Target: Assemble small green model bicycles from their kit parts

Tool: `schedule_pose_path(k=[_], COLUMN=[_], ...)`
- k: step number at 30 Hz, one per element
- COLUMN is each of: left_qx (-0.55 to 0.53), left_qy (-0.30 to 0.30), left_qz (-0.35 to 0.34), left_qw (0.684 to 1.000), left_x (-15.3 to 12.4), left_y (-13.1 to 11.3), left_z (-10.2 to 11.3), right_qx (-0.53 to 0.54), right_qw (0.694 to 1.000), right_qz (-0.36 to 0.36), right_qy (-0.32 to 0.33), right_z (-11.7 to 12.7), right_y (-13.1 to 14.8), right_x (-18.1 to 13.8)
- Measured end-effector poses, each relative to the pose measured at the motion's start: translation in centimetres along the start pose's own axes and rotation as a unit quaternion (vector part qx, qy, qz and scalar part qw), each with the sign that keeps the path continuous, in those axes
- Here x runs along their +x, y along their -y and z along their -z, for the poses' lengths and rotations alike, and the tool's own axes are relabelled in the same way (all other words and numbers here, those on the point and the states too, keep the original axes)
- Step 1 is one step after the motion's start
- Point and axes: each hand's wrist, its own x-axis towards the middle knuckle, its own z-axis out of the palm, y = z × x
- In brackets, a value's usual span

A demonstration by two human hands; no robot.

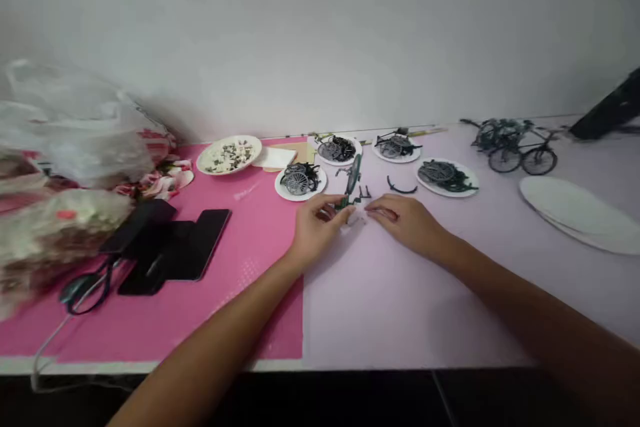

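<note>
My left hand [323, 223] is closed on a partly built miniature bicycle [353, 177], dark green, with a wheel seen nearly edge-on pointing away from me. Close by on the right, my right hand [403, 221] has thumb and forefinger pinched together; whatever is between them is too small to make out. A curved dark strip [402, 188] lies on the table beyond the right hand. Around the hands stand white plates of dark bicycle parts with grey spoked wheels: a near-left plate [300, 197], a back plate [340, 161], a back-right plate [397, 159] and a right plate [447, 192].
Assembled miniature bicycles [520, 147] stand at the back right, near stacked white plates [585, 213]. A bowl of small pieces [213, 170] sits on the pink sheet [250, 280]. Farther left are a black tablet [207, 240], a cable and plastic bags [85, 127]. A wall closes the back.
</note>
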Motion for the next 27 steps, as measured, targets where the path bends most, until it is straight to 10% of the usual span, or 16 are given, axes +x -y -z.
schedule_pose_path(k=[15,27], left_qx=[-0.264,-0.318], left_qy=[0.134,0.206], left_qz=[0.175,0.188], left_qw=[0.939,0.906], left_x=[0.3,0.4], left_y=[-0.5,0.0], left_z=[0.6,1.1], right_qx=[-0.137,-0.095], right_qw=[0.986,0.988], right_qz=[0.081,-0.082], right_qy=[0.059,0.093], right_z=[-1.2,-0.6], right_y=[-0.9,0.3], right_x=[0.2,0.7])
